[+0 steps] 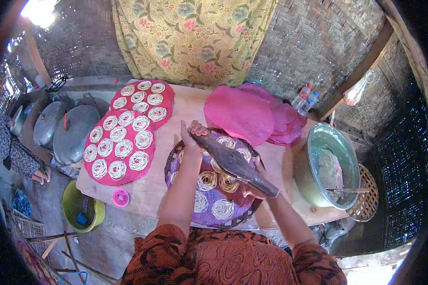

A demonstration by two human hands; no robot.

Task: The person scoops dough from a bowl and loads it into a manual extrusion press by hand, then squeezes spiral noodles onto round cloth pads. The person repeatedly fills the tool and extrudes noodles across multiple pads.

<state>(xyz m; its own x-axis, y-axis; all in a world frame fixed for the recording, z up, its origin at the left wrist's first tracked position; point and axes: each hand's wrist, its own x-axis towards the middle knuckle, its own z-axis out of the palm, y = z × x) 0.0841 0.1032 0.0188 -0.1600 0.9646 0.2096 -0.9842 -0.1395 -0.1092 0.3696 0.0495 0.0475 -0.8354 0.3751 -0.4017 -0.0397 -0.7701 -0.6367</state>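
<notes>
A dark wooden press (233,164), long and wide in the middle, lies slantwise between my hands. My left hand (195,132) has its fingers wrapped round the upper left end. At the lower right end, my right hand (257,183) grips the press, partly hidden behind it. Below is a round woven tray (170,166) with a purple mat (211,202). Nests of pale noodle strands (223,209) lie on that mat. Two nests near the middle, such as this one (207,180), look more yellow in the light. The press hides part of the tray.
Pink mats (147,171) bearing several noodle nests lie left on the table (188,102). Stacked pink mats (240,114), bottles (302,97) and a large green basin (302,166) stand right. Lidded pots (76,133), another person (21,156) and a yellow-green tub (100,213) are left.
</notes>
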